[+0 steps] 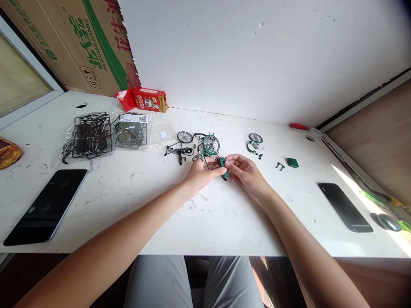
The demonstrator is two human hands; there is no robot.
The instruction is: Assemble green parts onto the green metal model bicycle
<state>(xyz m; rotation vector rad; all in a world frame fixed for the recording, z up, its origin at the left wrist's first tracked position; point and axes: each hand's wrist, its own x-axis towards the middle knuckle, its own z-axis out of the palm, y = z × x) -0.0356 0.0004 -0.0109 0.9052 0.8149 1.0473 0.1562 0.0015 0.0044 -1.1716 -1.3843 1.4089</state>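
Both my hands meet over the middle of the white table, working on a small green model bicycle frame (222, 162). My left hand (201, 173) grips it between thumb and fingers from the left. From the right, my right hand (243, 171) pinches the green part at its end. Just behind my fingers shows a spoked green wheel (211, 144); whether it is joined to the frame I cannot tell. Left of my hands lies a black model bicycle (180, 150). Loose to the right are a green wheel piece (256, 138), a small bracket (280, 166) and a green square block (292, 162).
Bagged black part frames (91, 137) and a second bag (131, 130) lie at left, near a red box (150, 99). One phone (48, 205) lies front left, a dark phone-like slab (345, 207) at right. A cardboard sheet (73, 42) and white wall stand behind.
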